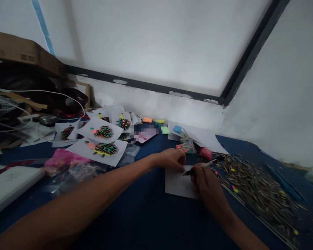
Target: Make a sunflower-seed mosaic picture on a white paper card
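A marker pen [210, 163] with a dark tip sits in my right hand [205, 178], the fingers closed around it. Its tip points left, at or just above a white sheet of paper [178, 185] on the blue table. My left hand [171, 159] lies over the sheet's upper edge with fingers curled, holding the paper down. Part of the sheet is hidden under both hands. Just beyond the left hand is a small plastic bag [188, 146] with orange and green bits, beside a red lump [206, 153].
Right of my hands spreads a pile of striped seeds [255, 184] with coloured dots. Finished-looking hedgehog pictures [105, 148] on paper lie left, near a phone [146, 134]. Pink plastic [65, 158], a white box [13, 187] and cables crowd the left. Clay packets [165, 130] line the wall.
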{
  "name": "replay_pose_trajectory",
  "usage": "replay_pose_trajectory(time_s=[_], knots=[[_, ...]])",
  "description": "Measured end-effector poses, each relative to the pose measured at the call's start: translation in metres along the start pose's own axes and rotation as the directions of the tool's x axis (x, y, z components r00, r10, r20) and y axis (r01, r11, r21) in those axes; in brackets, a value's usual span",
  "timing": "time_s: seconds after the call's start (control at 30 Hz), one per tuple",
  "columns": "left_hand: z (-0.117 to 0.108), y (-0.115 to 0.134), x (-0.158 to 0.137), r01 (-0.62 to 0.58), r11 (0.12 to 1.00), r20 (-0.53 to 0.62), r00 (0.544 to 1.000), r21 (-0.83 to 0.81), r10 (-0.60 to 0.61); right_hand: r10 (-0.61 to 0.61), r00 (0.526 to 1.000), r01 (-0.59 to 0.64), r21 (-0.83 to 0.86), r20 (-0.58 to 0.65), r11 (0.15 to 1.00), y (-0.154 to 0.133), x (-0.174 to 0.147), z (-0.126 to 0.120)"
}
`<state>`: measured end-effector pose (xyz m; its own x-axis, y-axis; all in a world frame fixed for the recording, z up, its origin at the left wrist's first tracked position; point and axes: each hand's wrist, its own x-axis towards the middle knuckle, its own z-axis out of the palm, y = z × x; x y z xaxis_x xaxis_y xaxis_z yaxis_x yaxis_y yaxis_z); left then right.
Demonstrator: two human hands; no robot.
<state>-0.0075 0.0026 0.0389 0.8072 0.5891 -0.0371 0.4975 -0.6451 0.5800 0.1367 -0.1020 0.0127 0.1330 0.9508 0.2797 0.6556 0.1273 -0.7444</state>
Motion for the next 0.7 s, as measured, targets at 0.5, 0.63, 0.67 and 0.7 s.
replay_pose_trajectory(time_s=[0.5, 0.63, 0.67, 0.7], knots=[[-0.002, 0.0, -0.001, -0.008, 1.0, 0.026, 1.0, -0.002, 0.008, -0.266, 0.964, 0.257, -0.221, -0.014, 0.941, 0.015, -0.001, 0.006], [-0.001, -0.001, -0.001, -0.012, 1.0, 0.024, 1.0, -0.017, 0.013, -0.252, 0.968, 0.246, -0.231, 0.004, 0.941, 0.015, -0.001, 0.005], [-0.001, -0.002, -0.001, -0.012, 1.0, 0.025, 1.0, -0.021, 0.013, -0.261, 0.965, 0.255, -0.242, 0.007, 0.936, 0.015, 0.0, 0.004], [-0.001, -0.002, -0.001, -0.011, 1.0, 0.026, 1.0, -0.023, 0.012, -0.278, 0.961, 0.271, -0.258, 0.009, 0.927, 0.015, 0.0, 0.004]])
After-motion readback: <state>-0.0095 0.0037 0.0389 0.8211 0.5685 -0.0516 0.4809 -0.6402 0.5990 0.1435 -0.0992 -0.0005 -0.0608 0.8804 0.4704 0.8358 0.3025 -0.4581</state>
